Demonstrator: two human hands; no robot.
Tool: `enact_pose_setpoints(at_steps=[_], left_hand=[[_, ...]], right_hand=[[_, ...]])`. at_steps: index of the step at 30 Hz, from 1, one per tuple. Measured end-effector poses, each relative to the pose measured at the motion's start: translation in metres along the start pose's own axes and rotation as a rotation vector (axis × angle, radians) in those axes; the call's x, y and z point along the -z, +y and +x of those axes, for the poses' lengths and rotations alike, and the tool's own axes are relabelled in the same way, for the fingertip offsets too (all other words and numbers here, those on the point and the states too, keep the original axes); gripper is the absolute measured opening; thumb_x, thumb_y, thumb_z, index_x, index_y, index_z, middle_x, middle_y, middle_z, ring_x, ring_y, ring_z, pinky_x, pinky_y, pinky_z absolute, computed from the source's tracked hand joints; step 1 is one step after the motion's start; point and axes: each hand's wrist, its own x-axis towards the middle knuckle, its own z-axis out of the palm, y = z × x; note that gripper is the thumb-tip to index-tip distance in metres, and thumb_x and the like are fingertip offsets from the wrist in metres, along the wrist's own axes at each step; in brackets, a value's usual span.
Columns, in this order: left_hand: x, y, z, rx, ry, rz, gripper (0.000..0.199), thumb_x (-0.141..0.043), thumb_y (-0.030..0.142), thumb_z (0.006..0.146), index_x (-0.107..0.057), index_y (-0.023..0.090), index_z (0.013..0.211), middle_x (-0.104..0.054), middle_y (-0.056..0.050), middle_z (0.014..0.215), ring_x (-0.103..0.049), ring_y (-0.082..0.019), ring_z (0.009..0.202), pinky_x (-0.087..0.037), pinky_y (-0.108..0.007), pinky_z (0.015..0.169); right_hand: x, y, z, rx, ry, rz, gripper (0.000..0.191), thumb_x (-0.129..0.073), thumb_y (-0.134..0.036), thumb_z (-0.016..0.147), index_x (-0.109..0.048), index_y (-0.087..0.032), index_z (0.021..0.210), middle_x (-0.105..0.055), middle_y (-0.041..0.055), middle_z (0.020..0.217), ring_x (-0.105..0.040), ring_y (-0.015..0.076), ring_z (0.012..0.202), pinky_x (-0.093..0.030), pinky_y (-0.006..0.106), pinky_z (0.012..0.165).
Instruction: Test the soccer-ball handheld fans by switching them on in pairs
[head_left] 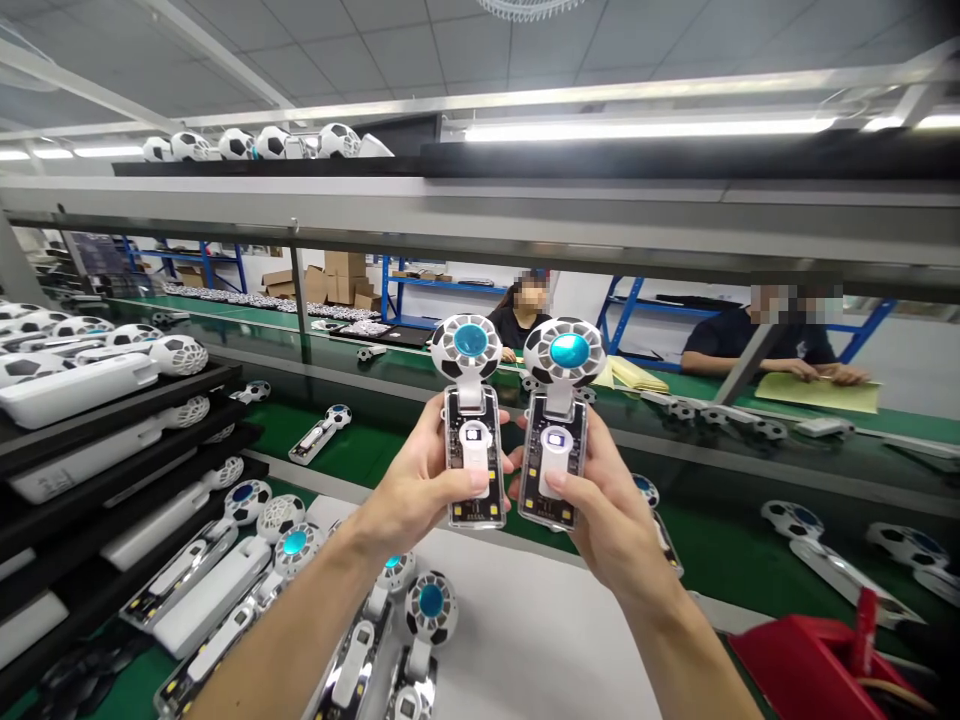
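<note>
Two handheld devices are held upright side by side at the centre, each with a round football-patterned head, a blue disc and a clear body over a dark circuit board. My left hand [431, 470] is wrapped round the left device [472, 430], its thumb lying on the white strip. Closed round the right device [555, 430] is my right hand [607, 490], thumb also on the strip. The two bodies are close together with a narrow gap. Below them is a white work surface [525, 620], with similar devices [356, 660] lying at its left.
Stacked black trays [217, 378] of football-headed devices stand at the left. A red object [817, 660] is at the lower right. Green conveyor lanes [285, 425] carry more devices. A metal shelf [480, 215] crosses above. Two people [517, 320] sit beyond, one handling yellow sheets [817, 392].
</note>
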Motion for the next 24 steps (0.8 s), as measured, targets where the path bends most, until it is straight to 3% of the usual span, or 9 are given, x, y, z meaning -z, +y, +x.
enact_pose_setpoints(at_steps=[4,7,11,16,20,22,24], left_hand=[[-0.001,0.001,0.000,0.014,-0.006,0.009,0.059,-0.073,0.021,0.078,-0.043,0.020,0.129,-0.069,-0.006,0.093,-0.069,-0.018,0.072,-0.057,-0.031,0.067],[-0.001,0.001,0.000,0.020,0.000,0.014,0.057,-0.072,0.020,0.078,-0.042,0.019,0.127,-0.068,-0.005,0.092,-0.069,-0.018,0.070,-0.057,-0.031,0.066],[-0.001,0.000,0.000,0.001,-0.003,0.018,0.057,-0.071,0.020,0.079,-0.041,0.019,0.127,-0.068,-0.006,0.095,-0.069,-0.019,0.073,-0.057,-0.033,0.069],[0.000,0.001,-0.001,0.008,-0.026,0.014,0.065,-0.075,0.017,0.073,-0.040,0.020,0.128,-0.067,-0.005,0.096,-0.069,-0.019,0.075,-0.057,-0.032,0.070],[0.001,0.001,-0.001,0.002,-0.005,0.029,0.066,-0.076,0.019,0.072,-0.040,0.022,0.127,-0.067,-0.005,0.097,-0.069,-0.019,0.073,-0.057,-0.033,0.069],[0.001,-0.002,-0.001,-0.020,0.004,0.068,0.065,-0.078,0.025,0.072,-0.042,0.022,0.126,-0.067,-0.006,0.101,-0.069,-0.020,0.076,-0.057,-0.033,0.069],[0.000,-0.007,0.001,-0.074,0.104,0.179,0.058,-0.080,0.029,0.072,-0.046,0.022,0.118,-0.067,-0.005,0.100,-0.068,-0.018,0.075,-0.055,-0.030,0.066]], right_hand=[[0.000,-0.001,0.000,-0.011,0.012,0.004,0.072,-0.066,-0.028,0.086,-0.032,-0.030,0.149,-0.065,0.0077,0.112,-0.067,0.0214,0.086,-0.059,0.033,0.067],[0.000,0.000,0.000,-0.017,0.024,0.024,0.075,-0.068,-0.027,0.085,-0.032,-0.030,0.150,-0.064,0.0083,0.116,-0.067,0.0217,0.088,-0.058,0.032,0.065],[0.002,0.000,0.001,-0.016,0.026,0.025,0.079,-0.070,-0.028,0.084,-0.029,-0.032,0.151,-0.061,0.0089,0.123,-0.067,0.0243,0.096,-0.059,0.034,0.068],[0.010,0.001,0.003,0.010,-0.051,-0.023,0.085,-0.074,-0.028,0.082,-0.027,-0.032,0.152,-0.064,0.0069,0.113,-0.067,0.0221,0.088,-0.059,0.035,0.070],[0.006,0.001,0.002,0.043,0.019,-0.018,0.085,-0.076,-0.027,0.080,-0.028,-0.033,0.149,-0.063,0.0065,0.117,-0.066,0.0231,0.097,-0.059,0.035,0.073],[0.000,0.001,0.001,0.051,0.093,0.031,0.078,-0.078,-0.025,0.076,-0.036,-0.035,0.141,-0.063,0.0052,0.120,-0.067,0.0230,0.097,-0.060,0.035,0.073],[-0.005,0.001,0.001,-0.049,0.113,0.129,0.056,-0.076,-0.032,0.076,-0.049,-0.029,0.124,-0.067,0.0039,0.107,-0.069,0.0214,0.083,-0.060,0.035,0.067]])
